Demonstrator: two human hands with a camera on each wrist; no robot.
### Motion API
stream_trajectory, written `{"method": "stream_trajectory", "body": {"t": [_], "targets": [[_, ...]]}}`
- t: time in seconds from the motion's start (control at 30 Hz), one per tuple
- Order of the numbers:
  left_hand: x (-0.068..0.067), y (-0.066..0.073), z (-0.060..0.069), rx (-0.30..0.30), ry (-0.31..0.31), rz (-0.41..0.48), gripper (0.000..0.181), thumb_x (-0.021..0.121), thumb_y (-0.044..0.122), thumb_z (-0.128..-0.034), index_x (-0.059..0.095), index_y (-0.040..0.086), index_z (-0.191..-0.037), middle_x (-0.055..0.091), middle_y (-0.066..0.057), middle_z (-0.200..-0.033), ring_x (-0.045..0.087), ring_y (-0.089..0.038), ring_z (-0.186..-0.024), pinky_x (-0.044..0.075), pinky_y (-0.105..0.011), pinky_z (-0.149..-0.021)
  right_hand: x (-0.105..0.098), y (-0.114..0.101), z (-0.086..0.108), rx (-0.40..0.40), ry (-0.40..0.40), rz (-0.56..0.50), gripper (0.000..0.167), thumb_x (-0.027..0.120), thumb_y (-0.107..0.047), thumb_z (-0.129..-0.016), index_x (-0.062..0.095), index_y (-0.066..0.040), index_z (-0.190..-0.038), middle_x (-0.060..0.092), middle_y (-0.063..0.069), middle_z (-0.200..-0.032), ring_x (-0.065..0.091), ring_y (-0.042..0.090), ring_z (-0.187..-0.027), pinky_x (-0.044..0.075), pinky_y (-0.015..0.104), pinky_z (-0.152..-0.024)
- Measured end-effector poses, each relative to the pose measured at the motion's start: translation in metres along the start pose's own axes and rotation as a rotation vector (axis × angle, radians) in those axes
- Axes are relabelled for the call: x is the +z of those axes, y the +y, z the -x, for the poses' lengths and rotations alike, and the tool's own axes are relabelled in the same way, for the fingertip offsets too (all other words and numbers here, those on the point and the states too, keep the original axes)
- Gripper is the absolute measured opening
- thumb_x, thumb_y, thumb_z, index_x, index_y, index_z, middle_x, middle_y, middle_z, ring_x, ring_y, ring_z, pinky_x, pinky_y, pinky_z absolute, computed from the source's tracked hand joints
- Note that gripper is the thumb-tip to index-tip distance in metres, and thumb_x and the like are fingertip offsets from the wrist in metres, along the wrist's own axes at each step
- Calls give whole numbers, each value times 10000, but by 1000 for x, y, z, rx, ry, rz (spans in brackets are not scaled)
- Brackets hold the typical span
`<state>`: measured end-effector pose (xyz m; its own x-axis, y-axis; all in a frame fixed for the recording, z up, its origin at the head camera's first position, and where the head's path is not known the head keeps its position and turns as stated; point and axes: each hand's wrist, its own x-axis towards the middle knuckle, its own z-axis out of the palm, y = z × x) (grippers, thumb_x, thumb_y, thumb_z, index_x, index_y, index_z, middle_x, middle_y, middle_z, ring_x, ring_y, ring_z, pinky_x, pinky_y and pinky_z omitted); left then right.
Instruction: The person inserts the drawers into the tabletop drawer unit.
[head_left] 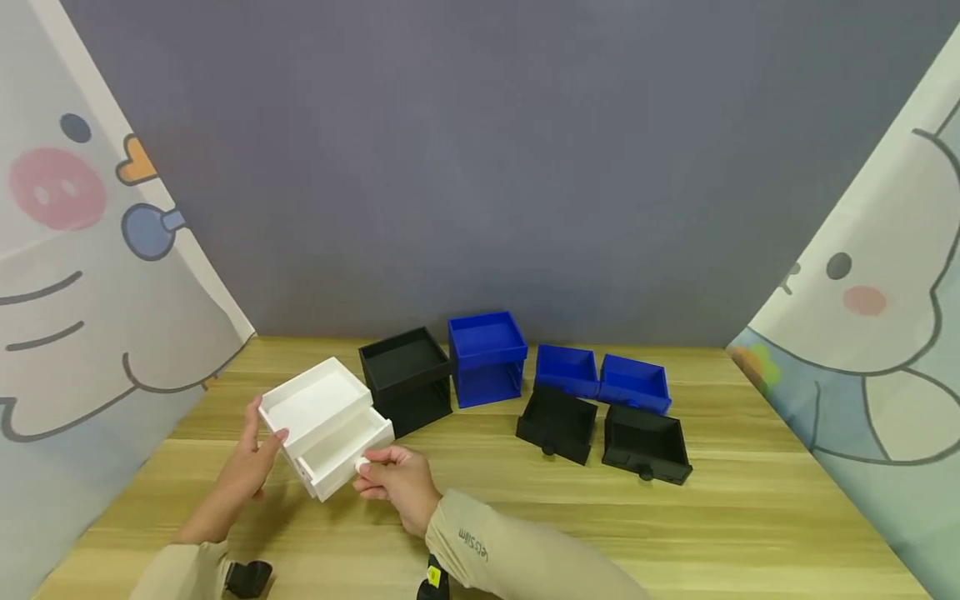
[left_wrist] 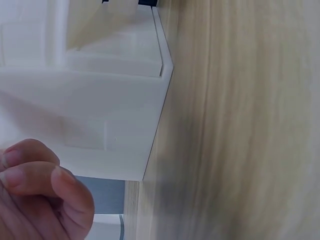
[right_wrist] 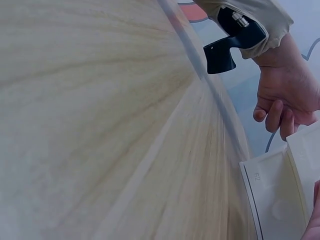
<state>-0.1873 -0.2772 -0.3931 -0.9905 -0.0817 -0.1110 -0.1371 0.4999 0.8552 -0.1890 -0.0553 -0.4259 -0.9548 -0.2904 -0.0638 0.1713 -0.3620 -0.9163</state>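
**White box [head_left: 313, 402] between my hands, its white drawer [head_left: 343, 446] partway out**

My left hand [head_left: 246, 468] grips the white box along its left side, thumb over the upper edge. With my right hand [head_left: 403, 485] I pinch the small white knob [head_left: 362, 464] on the drawer's front. The box is at the left part of the wooden table [head_left: 765, 508], just in front of a black box [head_left: 405, 364]. Beside that, to its right, stands a blue box [head_left: 487, 339]. Farther right I see 2 blue drawers [head_left: 567, 387] side by side, and nearer to me 2 black drawers [head_left: 557, 427], each with 1 round knob on its front. A dark grey wall [head_left: 480, 167] rises behind the table. I cannot tell whether the white box touches the tabletop.
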Motion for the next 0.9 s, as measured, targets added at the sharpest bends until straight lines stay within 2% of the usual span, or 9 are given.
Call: {"method": "stream_trajectory", "body": {"t": [0.07, 0.1, 0.17, 0.27, 0.3, 0.43, 0.53, 0.73, 0.9], "targets": [[-2, -5, 4, 15, 17, 1, 742, 348, 315, -1027, -221, 215, -1493, 281, -481, -1270, 545, -402, -764, 408, -289, -424, 4, 4, 2, 0, -7, -4, 145, 615, 116, -852, 637, 138, -994, 680, 185, -804, 634, 98, -608, 526, 217, -584], [-2, -7, 5, 29, 21, 5, 741, 346, 314, -1028, -219, 205, -1494, 287, -474, -1249, 548, -382, -733, 401, -283, -415, 5, 6, 2, -4, -8, -7, 141, 613, 116, -854, 635, 139, -992, 679, 194, -807, 635, 97, -610, 524, 214, -583], [-1, -9, 6, 57, 39, 1, 737, 352, 302, -1024, -196, 180, -1501, 301, -464, -1213, 529, -257, -637, 379, -260, -387, 7, 7, 2, -13, -1, -11, 131, 613, 114, -857, 631, 136, -985, 676, 188, -800, 633, 96, -608, 521, 210, -578], [-1, -8, 4, 69, 43, 14, 737, 358, 298, -1022, -186, 183, -1505, 259, -486, -1269, 503, -198, -564, 370, -251, -372, 10, 7, 0, -30, 15, -10, 116, 618, 110, -854, 629, 125, -969, 674, 175, -781, 637, 100, -609, 523, 215, -577], [-2, -6, 3, 64, 38, 13, 744, 359, 311, -1021, -194, 190, -1504, 179, -485, -1329, 524, -217, -608, 371, -253, -377, 10, 6, -1, -38, 18, -3, 114, 616, 112, -853, 626, 126, -966, 674, 176, -778, 639, 102, -610, 526, 219, -579], [-3, -3, 1, 23, 12, 1, 778, 377, 350, -1020, -224, 215, -1496, 183, -502, -1351, 378, -146, -485, 360, -244, -388, 13, 3, -6, -43, 44, 26, 103, 621, 114, -845, 633, 117, -948, 673, 189, -772, 648, 125, -612, 538, 245, -591], [-4, -1, 0, -6, -2, -21, 797, 389, 391, -1016, -233, 235, -1490, 219, -501, -1345, 326, -134, -459, 347, -241, -398, 16, 1, -10, -47, 69, 45, 97, 625, 111, -843, 638, 111, -940, 674, 214, -783, 664, 162, -627, 547, 271, -599], [-4, 1, 2, -1, -10, -30, 797, 385, 404, -1014, -227, 224, -1492, 289, -504, -1305, 315, -112, -443, 339, -233, -405, 22, 1, -13, -49, 120, 38, 90, 629, 117, -830, 642, 112, -920, 682, 192, -758, 672, 196, -625, 552, 308, -583], [-6, 0, 5, -8, -11, -27, 800, 388, 410, -1014, -234, 241, -1488, 305, -497, -1302, 312, -108, -443, 335, -230, -404, 27, -1, -14, -50, 123, 68, 98, 643, 119, -817, 653, 116, -914, 676, 253, -774, 678, 220, -627, 555, 335, -585]]}}
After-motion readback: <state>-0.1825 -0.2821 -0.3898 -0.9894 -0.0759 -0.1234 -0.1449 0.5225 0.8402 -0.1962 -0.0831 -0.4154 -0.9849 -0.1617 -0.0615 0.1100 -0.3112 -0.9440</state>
